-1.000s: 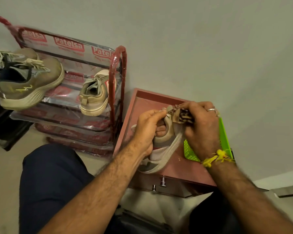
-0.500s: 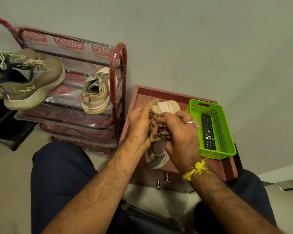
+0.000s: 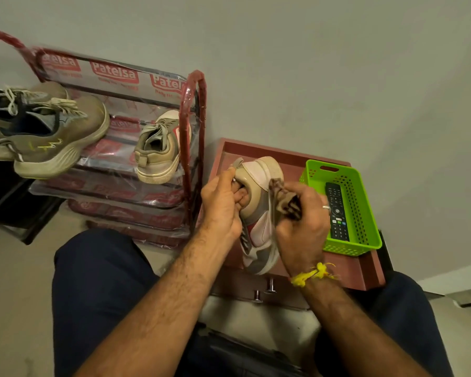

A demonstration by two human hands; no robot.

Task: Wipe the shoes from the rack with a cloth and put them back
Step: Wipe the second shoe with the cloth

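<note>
My left hand (image 3: 221, 205) grips a beige and white shoe (image 3: 259, 202) by its opening, fingers tucked inside, heel pointing away from me. My right hand (image 3: 301, 227) holds a bunched brown cloth (image 3: 282, 201) against the shoe's right side. The shoe hangs above a low reddish cabinet (image 3: 365, 270). Its matching beige shoe (image 3: 158, 153) sits on a shelf of the red shoe rack (image 3: 195, 126). An olive sneaker (image 3: 60, 140) rests on the rack's left side, with another partly hidden behind it.
A green plastic basket (image 3: 365, 210) holding a black remote (image 3: 337, 210) stands on the cabinet just right of my right hand. The rack is wrapped in clear printed plastic and stands against a grey wall. My knees in dark trousers flank the cabinet.
The cloth has shifted from the middle of the shoe to its right side, and more of the heel now shows. My right hand moved right toward the basket.
</note>
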